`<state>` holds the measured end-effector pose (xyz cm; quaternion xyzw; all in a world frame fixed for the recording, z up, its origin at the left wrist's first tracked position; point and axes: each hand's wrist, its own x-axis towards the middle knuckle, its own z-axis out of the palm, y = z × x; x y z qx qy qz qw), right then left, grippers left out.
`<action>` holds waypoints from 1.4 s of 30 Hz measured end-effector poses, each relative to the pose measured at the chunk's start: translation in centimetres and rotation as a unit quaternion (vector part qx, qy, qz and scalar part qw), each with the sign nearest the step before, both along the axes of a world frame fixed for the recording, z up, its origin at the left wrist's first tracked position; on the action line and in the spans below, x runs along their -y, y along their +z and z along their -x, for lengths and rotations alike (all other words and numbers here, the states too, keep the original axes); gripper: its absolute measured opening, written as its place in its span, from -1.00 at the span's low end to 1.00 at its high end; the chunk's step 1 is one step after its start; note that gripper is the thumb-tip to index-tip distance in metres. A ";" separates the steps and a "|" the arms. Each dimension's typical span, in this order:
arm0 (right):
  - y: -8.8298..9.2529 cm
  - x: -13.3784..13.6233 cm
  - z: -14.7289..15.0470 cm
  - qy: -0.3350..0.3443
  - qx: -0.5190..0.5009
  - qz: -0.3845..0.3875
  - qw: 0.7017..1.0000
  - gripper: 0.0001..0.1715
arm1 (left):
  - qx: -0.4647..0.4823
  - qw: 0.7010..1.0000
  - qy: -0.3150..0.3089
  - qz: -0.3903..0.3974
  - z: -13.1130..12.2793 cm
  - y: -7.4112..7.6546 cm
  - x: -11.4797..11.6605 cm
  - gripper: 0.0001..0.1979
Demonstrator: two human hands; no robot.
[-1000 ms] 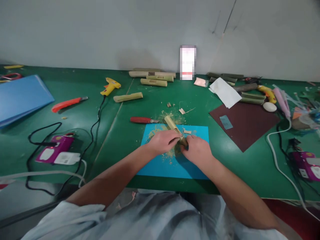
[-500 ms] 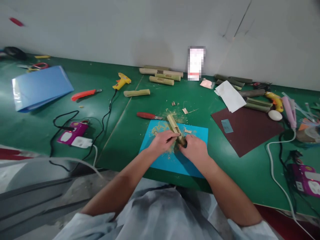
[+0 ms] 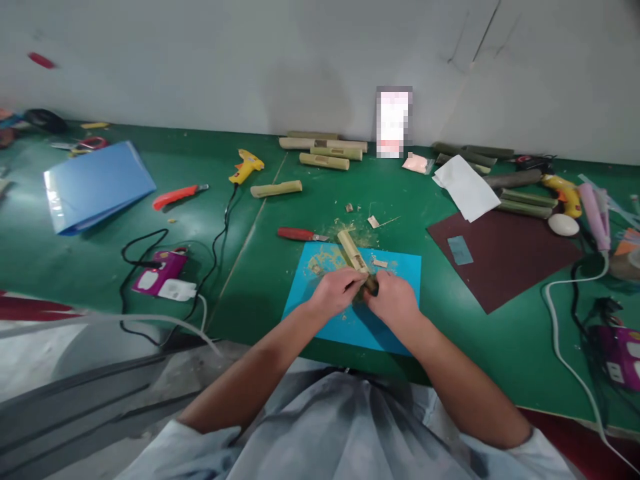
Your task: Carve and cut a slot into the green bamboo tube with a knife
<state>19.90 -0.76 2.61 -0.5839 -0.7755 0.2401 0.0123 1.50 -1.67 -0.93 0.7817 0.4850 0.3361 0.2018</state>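
Bamboo tube slanted over blue sheet, right hand gripping its near end, left hand fingertips pinched at its notch.

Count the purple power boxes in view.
2: a purple power box left of the left hand and another at the right edge, partly cut off; others may be hidden.

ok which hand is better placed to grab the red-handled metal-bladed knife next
Probably the left hand: it is nearer the knife, which lies on its side of the pale notched bamboo tube. The right hand is farther away and grips the tube's near end.
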 end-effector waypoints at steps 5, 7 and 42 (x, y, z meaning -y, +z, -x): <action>-0.3 0.2 0.4 -0.019 -0.006 -0.020 1.000 -0.73 | 0.000 1.000 -0.014 -0.017 -0.1 -0.2 0.1 -0.79; -0.4 0.3 0.5 -0.022 -0.007 -0.032 0.999 -0.73 | -0.001 1.000 0.001 -0.009 -0.1 -0.2 0.2 -0.78; -3.0 2.0 -0.6 -0.070 -0.070 -0.114 0.989 -0.71 | 0.011 1.000 -0.010 0.013 -0.3 -0.4 -0.1 -0.82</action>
